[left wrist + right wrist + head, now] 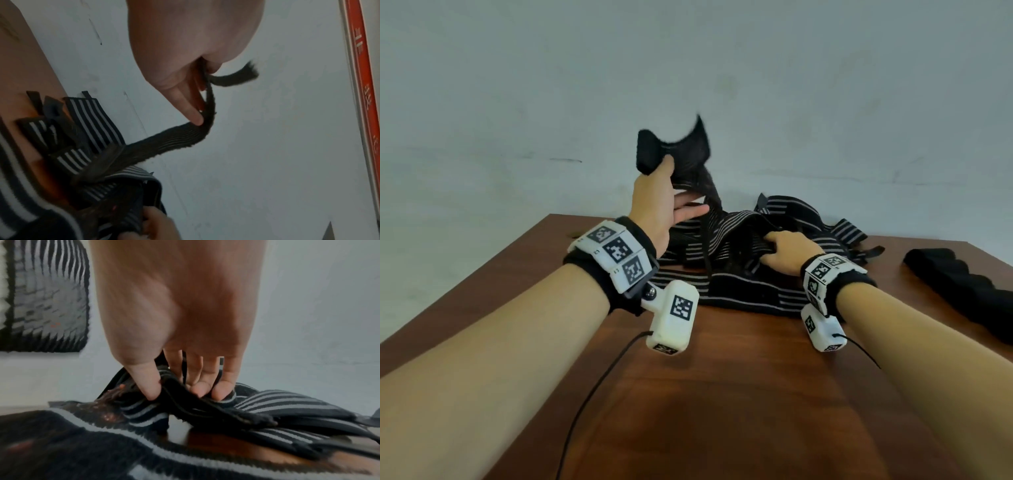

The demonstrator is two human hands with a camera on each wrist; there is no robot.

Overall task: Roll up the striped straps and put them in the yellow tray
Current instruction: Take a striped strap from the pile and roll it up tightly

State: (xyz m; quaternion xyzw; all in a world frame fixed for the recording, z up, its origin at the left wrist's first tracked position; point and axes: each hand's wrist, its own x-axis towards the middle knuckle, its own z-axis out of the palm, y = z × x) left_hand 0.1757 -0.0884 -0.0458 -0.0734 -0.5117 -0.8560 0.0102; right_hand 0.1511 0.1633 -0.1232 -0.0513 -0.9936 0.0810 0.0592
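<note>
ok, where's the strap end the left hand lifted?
Head view, centre-left: the strap end is pinched in the left hand, raised above the strap pile on the table.

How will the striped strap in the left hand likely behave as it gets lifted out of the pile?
Probably floppy: the strap bends and droops from the left hand. It looks light, since a pinch holds it. It may snag, as it runs into the tangled pile gripped by the right hand.

We see a reddish-brown wooden table [722, 394] pushed against a plain pale grey wall [722, 68] with faint scuffs. Beside the wall stands an orange-red vertical strip [362, 81], and the light is dim and even.
</note>
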